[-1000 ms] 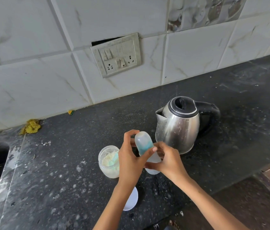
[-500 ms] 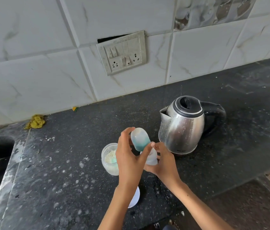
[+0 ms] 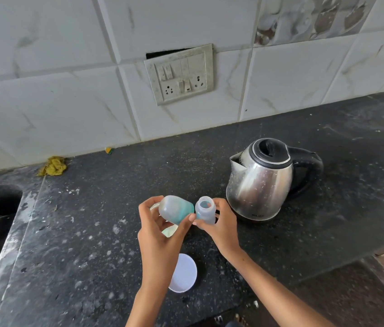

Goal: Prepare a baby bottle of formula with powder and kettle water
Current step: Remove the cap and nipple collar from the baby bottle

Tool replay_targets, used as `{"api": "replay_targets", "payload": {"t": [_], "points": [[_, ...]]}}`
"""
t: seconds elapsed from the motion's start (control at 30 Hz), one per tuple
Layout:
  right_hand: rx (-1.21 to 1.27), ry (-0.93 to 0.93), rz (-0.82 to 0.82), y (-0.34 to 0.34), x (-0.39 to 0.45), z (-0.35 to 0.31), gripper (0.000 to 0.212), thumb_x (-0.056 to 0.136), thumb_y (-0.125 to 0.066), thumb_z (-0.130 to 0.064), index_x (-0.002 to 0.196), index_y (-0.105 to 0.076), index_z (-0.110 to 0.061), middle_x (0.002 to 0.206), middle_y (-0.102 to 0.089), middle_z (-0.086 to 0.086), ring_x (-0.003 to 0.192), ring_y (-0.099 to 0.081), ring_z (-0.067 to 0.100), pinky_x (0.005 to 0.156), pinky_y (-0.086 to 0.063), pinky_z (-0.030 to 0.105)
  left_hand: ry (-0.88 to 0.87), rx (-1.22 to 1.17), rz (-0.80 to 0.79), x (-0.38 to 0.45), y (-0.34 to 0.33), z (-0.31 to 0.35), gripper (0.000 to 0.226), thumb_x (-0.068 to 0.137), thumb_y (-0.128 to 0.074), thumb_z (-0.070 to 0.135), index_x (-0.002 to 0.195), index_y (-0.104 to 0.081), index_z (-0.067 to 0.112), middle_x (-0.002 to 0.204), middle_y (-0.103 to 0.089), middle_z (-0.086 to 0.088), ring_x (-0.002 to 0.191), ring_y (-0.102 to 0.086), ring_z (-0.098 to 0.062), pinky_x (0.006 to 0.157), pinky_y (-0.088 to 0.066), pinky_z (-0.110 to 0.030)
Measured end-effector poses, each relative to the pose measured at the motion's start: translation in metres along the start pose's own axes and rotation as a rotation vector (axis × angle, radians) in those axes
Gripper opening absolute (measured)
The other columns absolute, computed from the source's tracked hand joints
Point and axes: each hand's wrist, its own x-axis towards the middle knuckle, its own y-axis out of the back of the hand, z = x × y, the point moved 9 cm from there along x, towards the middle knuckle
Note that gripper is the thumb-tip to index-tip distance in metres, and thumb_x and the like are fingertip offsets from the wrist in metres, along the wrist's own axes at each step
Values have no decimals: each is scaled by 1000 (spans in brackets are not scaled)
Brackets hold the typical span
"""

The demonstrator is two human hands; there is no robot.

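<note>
Steel kettle (image 3: 260, 182) stands just beside right hand (image 3: 221, 224) gripping bottle (image 3: 205, 212).

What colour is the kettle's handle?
Black; the kettle handle shows clearly in the head view.

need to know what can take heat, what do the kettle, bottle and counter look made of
Kettle: shiny steel by its mirror glare, black likely plastic lid and handle. Bottle: cloudy see-through plastic, probably. Counter: dark speckled polished stone, maybe granite.

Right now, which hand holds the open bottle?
The right hand grips the bottle, mouth open upward; the left hand holds the removed cap.
</note>
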Motion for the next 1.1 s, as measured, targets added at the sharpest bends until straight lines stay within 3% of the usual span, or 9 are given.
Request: {"api": "replay_targets", "payload": {"t": [0.1, 0.2, 0.33, 0.43, 0.57, 0.73, 0.87, 1.0, 1.1], "points": [[-47, 23, -28, 6, -7, -2, 79, 57, -91, -39, 123, -53, -17, 121, -62, -1, 110, -57, 11, 94, -50, 26, 10, -31, -31, -8, -3, 0, 59, 66, -81, 31, 111, -44, 26, 100, -68, 9, 89, -70, -14, 76, -58, -40], [-88, 88, -20, 27, -23, -8, 71, 66, -87, -29, 126, -53, -17, 125, -59, -4, 115, -55, 9, 97, -48, 27, 21, -41, -84, -19, -12, 0, 57, 66, -80, 29, 110, -44, 29, 101, -66, 20, 90, -70, -12, 75, -57, -32], [34, 200, -37, 68, -49, -26, 32, 81, -75, -8, 110, -65, -17, 110, -66, -9, 105, -63, 4, 85, -56, 33, 106, -95, -154, -34, -30, -15, 53, 67, -81, 29, 110, -50, 25, 97, -71, 5, 87, -71, -14, 73, -57, -29], [184, 166, -197, 87, -61, -35, 30, 86, -66, 0, 112, -66, -15, 110, -69, -8, 108, -64, 10, 85, -57, 31, 288, -183, -171, -45, -51, -36, 51, 64, -77, 35, 108, -57, 19, 98, -71, -4, 84, -71, -11, 69, -56, -23], [199, 101, -447, 92, -68, -33, 34, 86, -70, -11, 117, -64, -23, 114, -69, -13, 111, -63, 8, 88, -55, 24, 506, -236, -309, -60, -91, -62, 49, 69, -72, 41, 108, -64, 11, 96, -73, -13, 91, -70, -26, 73, -58, -31], [196, -44, -455, 108, -51, 0, 18, 83, -75, -25, 94, -66, -13, 94, -75, -2, 92, -71, 7, 77, -55, 22, 527, -137, -373, -68, -126, -80, 33, 83, -72, 20, 114, -60, 20, 105, -72, -5, 97, -69, -18, 75, -56, -30], [176, -121, -538, 111, -40, 31, 30, 74, -83, -18, 93, -59, -17, 98, -75, 2, 93, -72, 8, 75, -55, 21, 407, -40, -418, -66, -146, -84, 45, 76, -77, 6, 114, -57, 20, 107, -70, -5, 98, -67, -19, 82, -57, -33], [73, -66, -676, 110, -37, 43, 65, 71, -85, -14, 123, -51, -29, 117, -66, -5, 105, -66, 7, 84, -57, 27, 92, 180, -527, -68, -169, -69, 51, 80, -74, 7, 118, -49, 28, 113, -65, 16, 104, -63, -3, 84, -53, -24], [-83, 36, -671, 109, -36, 49, 74, 68, -86, -15, 128, -49, -37, 118, -61, -10, 108, -61, 5, 87, -57, 29, -32, 326, -566, -77, -182, -67, 52, 82, -68, 10, 119, -43, 36, 112, -58, 26, 105, -58, -3, 92, -49, -34]]}}
